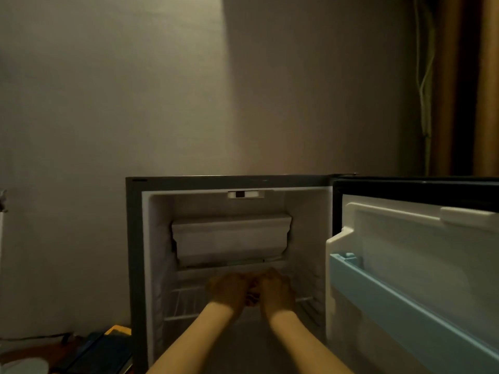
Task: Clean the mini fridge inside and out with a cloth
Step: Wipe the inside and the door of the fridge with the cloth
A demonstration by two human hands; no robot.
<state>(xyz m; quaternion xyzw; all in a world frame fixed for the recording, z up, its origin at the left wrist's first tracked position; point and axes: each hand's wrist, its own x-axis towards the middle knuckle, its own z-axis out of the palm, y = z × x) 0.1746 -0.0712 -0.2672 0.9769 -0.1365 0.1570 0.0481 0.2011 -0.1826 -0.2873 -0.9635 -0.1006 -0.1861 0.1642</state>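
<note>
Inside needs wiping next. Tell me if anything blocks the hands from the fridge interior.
Nothing visible does. The door stands open, and the left hand and right hand are inside the mini fridge, above the wire shelf, below the freezer box. Whether they hold anything is unclear.

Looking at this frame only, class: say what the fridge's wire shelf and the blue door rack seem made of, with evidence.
Wire shelf: likely white-coated metal, judging by thin parallel bars with gaps. Blue door rack: probably moulded plastic, matte; one smooth pale-blue piece with rounded edges, no glare.
</note>
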